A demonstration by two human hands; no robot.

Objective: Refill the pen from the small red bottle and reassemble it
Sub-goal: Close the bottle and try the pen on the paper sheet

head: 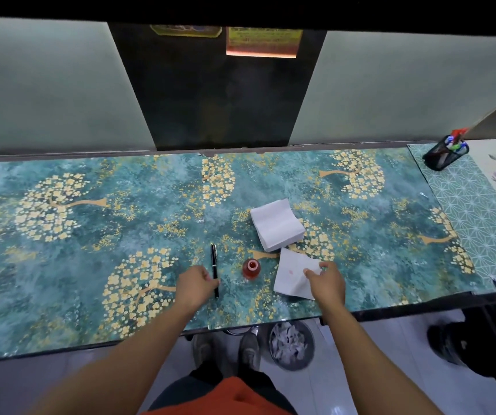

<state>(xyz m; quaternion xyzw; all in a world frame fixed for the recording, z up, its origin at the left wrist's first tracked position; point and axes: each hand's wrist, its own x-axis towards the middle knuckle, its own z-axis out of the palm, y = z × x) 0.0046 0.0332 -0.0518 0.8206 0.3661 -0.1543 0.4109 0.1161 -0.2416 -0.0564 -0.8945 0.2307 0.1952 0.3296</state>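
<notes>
A black pen [214, 265] with gold trim lies flat on the table, in one piece, pointing away from me. My left hand [195, 284] sits just left of it with loosely curled fingers, one fingertip resting across the pen's near part. The small red bottle [251, 268] stands upright right of the pen, between my hands, its round mouth facing up. My right hand [326, 283] pinches the near right corner of a white tissue [293, 275] that lies on the table and bears a faint red stain.
A stack of white tissues [277, 224] lies behind the bottle. A black mesh pen holder [445, 154] stands at the far right. Under the table's near edge [270, 323] are a bin of crumpled paper [291, 344] and my feet. A wall rises behind the table.
</notes>
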